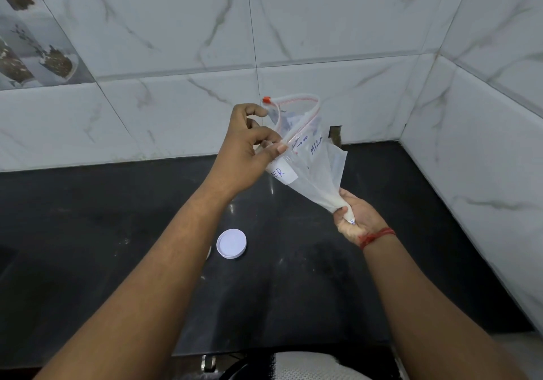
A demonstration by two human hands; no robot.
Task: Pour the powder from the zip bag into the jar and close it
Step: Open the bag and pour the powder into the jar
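Observation:
A clear zip bag (311,171) with a red slider and handwritten blue labels hangs in the air above the black counter. Its zip end is up and gapes open. My left hand (249,144) pinches the bag near the zip. My right hand (352,218) grips the bag's bunched lower corner, where a little white powder sits. A white round lid (231,243) lies flat on the counter below my left forearm. Only a sliver of something white shows beside my left forearm, left of the lid; the jar itself is hidden.
The black counter (293,291) ends in a corner of white marble-pattern wall tiles (338,26) at the back and right. A small dark gap (335,134) opens in the back wall at counter level. The counter's front edge runs near the frame's bottom.

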